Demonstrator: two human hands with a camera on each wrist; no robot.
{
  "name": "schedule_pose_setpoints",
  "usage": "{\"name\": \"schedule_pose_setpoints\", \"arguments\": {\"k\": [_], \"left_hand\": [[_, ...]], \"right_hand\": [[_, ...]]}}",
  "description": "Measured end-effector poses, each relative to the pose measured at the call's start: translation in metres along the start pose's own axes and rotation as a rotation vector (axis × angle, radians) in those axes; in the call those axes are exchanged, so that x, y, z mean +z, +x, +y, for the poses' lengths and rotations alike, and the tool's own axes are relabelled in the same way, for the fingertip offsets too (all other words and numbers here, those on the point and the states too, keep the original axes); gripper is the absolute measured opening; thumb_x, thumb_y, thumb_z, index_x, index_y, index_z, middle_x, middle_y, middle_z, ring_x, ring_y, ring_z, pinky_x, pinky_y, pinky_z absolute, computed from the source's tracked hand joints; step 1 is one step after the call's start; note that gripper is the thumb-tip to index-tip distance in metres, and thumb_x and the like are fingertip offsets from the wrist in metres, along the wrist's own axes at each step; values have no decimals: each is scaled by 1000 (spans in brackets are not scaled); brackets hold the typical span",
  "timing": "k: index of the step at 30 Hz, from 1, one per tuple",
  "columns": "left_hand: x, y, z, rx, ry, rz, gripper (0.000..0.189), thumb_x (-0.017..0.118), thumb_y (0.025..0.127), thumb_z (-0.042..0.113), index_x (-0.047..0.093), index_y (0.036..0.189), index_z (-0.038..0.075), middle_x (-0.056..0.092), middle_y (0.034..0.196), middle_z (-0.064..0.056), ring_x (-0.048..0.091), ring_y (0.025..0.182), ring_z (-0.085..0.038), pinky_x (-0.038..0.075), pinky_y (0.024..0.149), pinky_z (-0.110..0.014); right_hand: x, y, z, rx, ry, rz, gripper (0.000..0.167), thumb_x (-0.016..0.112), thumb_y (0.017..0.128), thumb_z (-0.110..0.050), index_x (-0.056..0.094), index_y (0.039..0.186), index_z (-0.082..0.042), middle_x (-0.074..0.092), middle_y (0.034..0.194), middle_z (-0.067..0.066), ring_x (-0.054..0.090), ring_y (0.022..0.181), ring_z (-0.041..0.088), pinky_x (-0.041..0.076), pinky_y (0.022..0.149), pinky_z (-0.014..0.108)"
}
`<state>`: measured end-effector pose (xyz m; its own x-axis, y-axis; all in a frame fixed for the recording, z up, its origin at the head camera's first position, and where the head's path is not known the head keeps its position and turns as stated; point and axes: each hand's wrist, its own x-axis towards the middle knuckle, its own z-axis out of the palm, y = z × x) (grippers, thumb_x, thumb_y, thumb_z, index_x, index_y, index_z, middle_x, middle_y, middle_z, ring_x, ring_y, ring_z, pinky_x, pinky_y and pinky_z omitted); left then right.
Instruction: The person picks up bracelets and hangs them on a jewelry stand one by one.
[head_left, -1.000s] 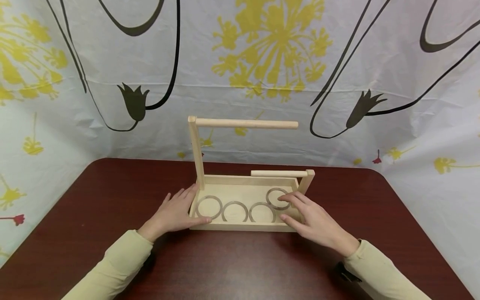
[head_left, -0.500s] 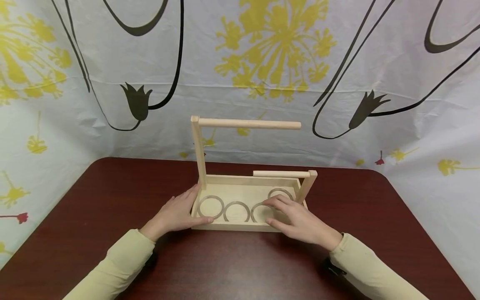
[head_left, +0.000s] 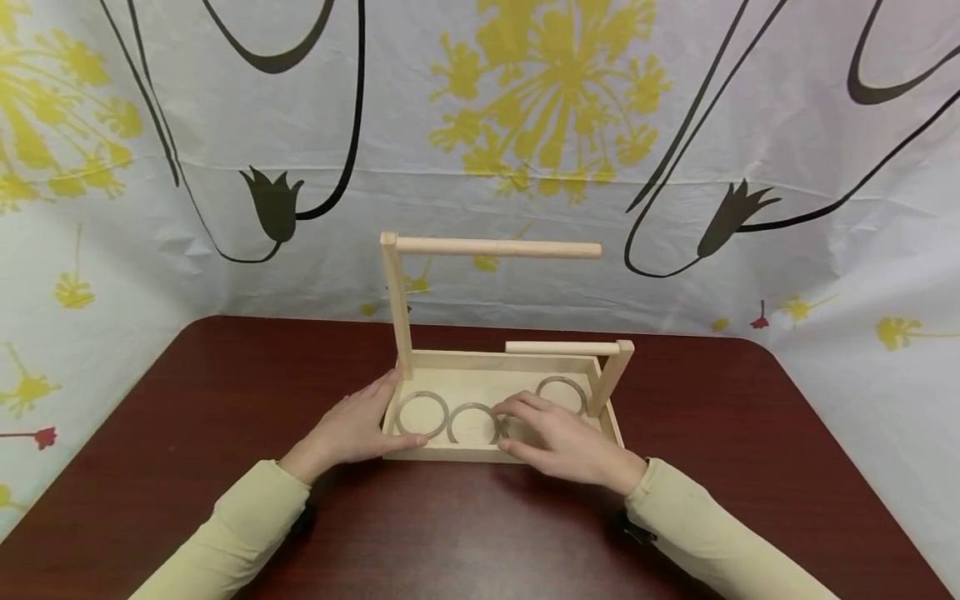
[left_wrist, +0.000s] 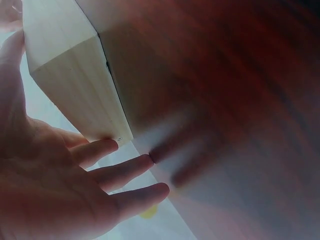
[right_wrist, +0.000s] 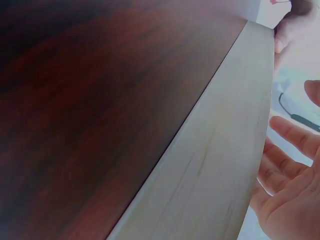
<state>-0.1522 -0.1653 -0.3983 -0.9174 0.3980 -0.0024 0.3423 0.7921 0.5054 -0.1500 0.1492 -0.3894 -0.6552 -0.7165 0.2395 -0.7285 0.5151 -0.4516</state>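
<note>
A shallow wooden tray holds several thin grey rings lying flat on its floor. My left hand rests against the tray's left end, its thumb on the front left corner and its fingers extended along the side wall. Above the third ring is my right hand, fingers loosely bent and spread, covering much of that ring. Its fingertips reach the right edge of the second ring. The leftmost ring sits beside my left thumb, and another ring lies behind my right hand.
From the tray's left end rises a tall post with a long dowel pointing right. A shorter post at the right carries a short dowel pointing left. A patterned curtain hangs behind the dark table.
My right hand has moved left over the tray, from the rearmost ring at the right to the third ring. My left hand has stayed at the tray's left end. The rings lie as before.
</note>
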Motion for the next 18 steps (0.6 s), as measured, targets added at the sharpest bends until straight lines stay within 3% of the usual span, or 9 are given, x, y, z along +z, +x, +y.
{"name": "schedule_pose_setpoints", "arguments": {"k": [11,18], "left_hand": [[0,1,-1,-9,2,-1,111,67,78,66,16,155,4,25,155,-15,34,135,-36,38,97,-57],[0,1,-1,1,-6,-9,111,68,78,65,15,155,3,25,156,-15,35,135,-37,38,97,-56]], "right_hand": [[7,25,-10,-26,52,1,36,62,96,-30,60,127,-10,57,123,-3,51,114,8,41,97,33],[13,38,-11,-55,62,3,37,60,96,-29,59,127,-7,56,122,1,54,114,14,43,95,33]]}}
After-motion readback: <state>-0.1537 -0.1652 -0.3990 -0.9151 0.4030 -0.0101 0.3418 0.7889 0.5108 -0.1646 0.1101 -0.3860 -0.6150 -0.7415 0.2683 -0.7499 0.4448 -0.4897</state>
